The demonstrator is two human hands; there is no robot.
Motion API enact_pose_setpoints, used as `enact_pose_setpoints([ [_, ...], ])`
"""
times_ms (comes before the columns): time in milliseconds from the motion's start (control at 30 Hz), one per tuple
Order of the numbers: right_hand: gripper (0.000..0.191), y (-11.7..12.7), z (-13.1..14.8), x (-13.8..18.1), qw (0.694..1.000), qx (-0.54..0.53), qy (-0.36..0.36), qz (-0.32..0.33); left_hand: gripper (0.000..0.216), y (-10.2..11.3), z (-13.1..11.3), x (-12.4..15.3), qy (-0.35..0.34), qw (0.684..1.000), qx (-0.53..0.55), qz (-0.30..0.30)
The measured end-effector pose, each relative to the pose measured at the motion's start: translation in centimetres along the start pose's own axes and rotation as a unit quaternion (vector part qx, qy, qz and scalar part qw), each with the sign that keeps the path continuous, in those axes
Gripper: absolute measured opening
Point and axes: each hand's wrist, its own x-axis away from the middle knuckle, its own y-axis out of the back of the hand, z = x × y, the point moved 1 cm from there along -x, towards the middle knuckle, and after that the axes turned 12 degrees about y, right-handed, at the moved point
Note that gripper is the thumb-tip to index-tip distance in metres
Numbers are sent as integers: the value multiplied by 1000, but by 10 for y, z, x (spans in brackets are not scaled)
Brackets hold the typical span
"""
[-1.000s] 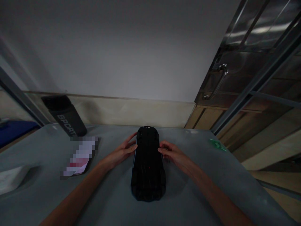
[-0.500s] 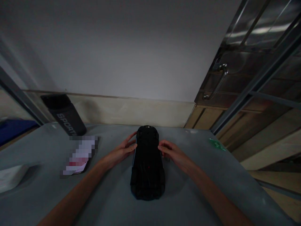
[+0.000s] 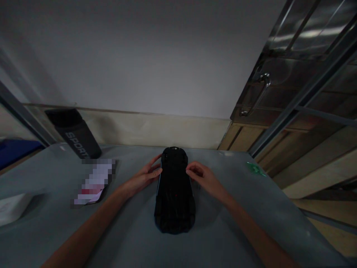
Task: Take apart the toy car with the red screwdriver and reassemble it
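Note:
A long black toy car point(image 3: 174, 193) lies lengthwise on the grey table point(image 3: 245, 208), its underside facing up. My left hand point(image 3: 145, 175) rests against its left flank near the far end, fingers curled onto the edge. On the opposite side my right hand point(image 3: 202, 178) touches the right flank, with the fingers bent in a pinch at the car's upper edge. What the right fingertips pinch, if anything, is too dark to make out.
A dark bottle marked SPORT point(image 3: 75, 136) leans at the back left. A blurred card or packet point(image 3: 95, 182) lies left of the car, a white box point(image 3: 12, 206) at the far left edge. A small green item point(image 3: 254, 168) sits at the right edge. A metal door point(image 3: 292, 82) stands at right.
Both hands stay on the car's sides. The right hand has crept slightly up and inward along the car's edge. The view has tilted a little.

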Motion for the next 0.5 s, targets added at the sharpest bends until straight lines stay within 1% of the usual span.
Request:
enact_pose_setpoints([
  [67,29,3,4,1,996,72,49,-2,81,0,0,0,-3,1000,-6,1],
  [133,25,6,9,2,986,137,94,2,81,0,0,0,-4,1000,-6,1],
  [200,22,9,11,4,976,181,121,15,81,1,0,1,-4,1000,-6,1],
  [333,18,12,11,5,964,220,144,44,84,1,1,2,-4,1000,0,1],
  [433,18,12,8,5,960,233,148,40,88,0,1,1,0,1000,6,6],
  [500,17,11,7,5,961,234,145,37,86,0,1,0,0,1000,0,10],
])
